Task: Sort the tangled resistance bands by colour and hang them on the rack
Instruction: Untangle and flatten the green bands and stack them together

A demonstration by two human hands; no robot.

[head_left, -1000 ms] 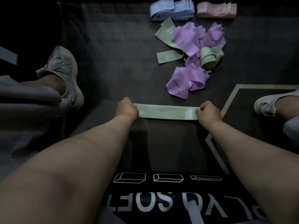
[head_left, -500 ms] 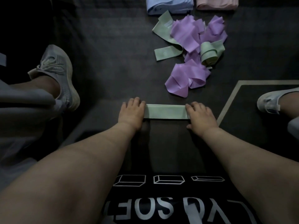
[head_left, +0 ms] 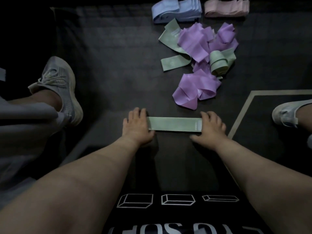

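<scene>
A dark floor mat (head_left: 109, 65) fills most of the view, with a pale line (head_left: 239, 115) marking off a corner on its right side. At the bottom edge lies a black garment (head_left: 168, 208) with white box outlines and large white letters printed on it. Both bare forearms reach forward over the garment from the lower corners. At the far side of the mat, right of centre, sits a tangled heap: crumpled purple bands (head_left: 197, 86) with light green bands (head_left: 173, 62) twisted through them, one of the green ones rolled into a coil (head_left: 217, 63) on the heap's right side. Beyond the heap, at the top edge, a folded stack of blue bands (head_left: 175, 10) lies just beside a folded stack of pink bands (head_left: 226, 8). A grey trainer (head_left: 59, 86) is at the left and a pale shoe (head_left: 287, 114) at the right edge. Apart from the heap, nearer the person, a single green band (head_left: 173, 124) lies flat and straight on the mat. The left hand (head_left: 137, 127) is spread flat, fingers straight, pressing down on the band's left end. The right hand (head_left: 211, 127), a little blurred, lies flat in the same way on the right end.
</scene>
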